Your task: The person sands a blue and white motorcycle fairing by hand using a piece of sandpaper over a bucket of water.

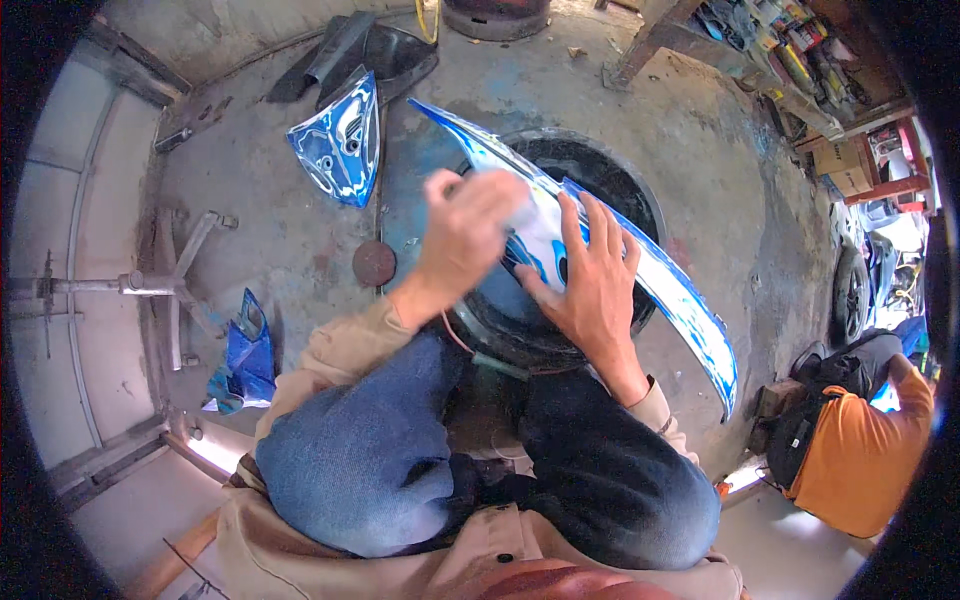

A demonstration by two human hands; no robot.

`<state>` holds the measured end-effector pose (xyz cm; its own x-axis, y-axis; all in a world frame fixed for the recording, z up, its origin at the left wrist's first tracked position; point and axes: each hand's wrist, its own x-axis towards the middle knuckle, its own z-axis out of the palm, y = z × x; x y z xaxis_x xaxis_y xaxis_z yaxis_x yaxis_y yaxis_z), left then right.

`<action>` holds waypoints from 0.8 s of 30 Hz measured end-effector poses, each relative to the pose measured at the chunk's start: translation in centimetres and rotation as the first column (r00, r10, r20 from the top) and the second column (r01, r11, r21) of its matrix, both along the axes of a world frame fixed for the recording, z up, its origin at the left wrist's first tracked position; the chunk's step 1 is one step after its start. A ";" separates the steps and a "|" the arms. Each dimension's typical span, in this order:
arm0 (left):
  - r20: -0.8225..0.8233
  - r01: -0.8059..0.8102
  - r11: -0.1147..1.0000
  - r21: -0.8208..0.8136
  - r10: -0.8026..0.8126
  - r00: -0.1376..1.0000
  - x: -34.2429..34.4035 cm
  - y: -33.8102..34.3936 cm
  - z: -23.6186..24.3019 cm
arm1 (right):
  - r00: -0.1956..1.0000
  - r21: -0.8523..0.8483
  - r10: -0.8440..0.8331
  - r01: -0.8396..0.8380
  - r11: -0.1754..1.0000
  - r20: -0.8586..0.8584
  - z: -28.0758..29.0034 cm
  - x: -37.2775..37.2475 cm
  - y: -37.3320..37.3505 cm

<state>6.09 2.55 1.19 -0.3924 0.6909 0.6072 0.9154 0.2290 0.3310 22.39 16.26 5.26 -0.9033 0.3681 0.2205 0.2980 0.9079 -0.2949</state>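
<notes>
A long curved blue and white plastic panel (688,325) lies slanted over a black round tub (490,327) on the floor, in front of my bent legs. My left hand (465,235) is closed at the panel's upper part, blurred, on a pale greyish thing (515,205) that I cannot make out. To its right my right hand (590,280) rests on the panel's surface, fingers spread and slightly bent.
Beyond my hands sit a blue-white panel (330,140) and black plastic parts (400,65). A blue piece (250,360), round brown disc (374,264) and metal stand (190,260) are left. Right are shelves (840,125), a tyre (850,290) and a person in orange (860,450).
</notes>
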 end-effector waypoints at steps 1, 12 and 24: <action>-0.014 -0.104 0.994 0.032 0.104 0.994 -1.7 -0.3 -0.3 | 1.000 -0.004 0.005 -0.005 1.000 -0.006 0.2 -0.2 -0.2; 0.013 -0.141 0.989 0.047 0.140 0.990 -2.8 -0.7 -0.5 | 1.000 -0.029 0.001 -0.001 1.000 -0.012 0.4 -0.2 -0.4; 0.006 -0.131 0.989 0.067 0.130 0.991 -6.4 -1.9 -1.6 | 1.000 -0.012 0.009 -0.009 1.000 -0.018 0.3 -0.2 -0.5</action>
<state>-0.32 0.66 -0.42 -0.4774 0.5917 0.6496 0.8787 0.3238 0.3509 22.20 15.79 5.56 -0.9025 0.3625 0.2327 0.2840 0.9069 -0.3111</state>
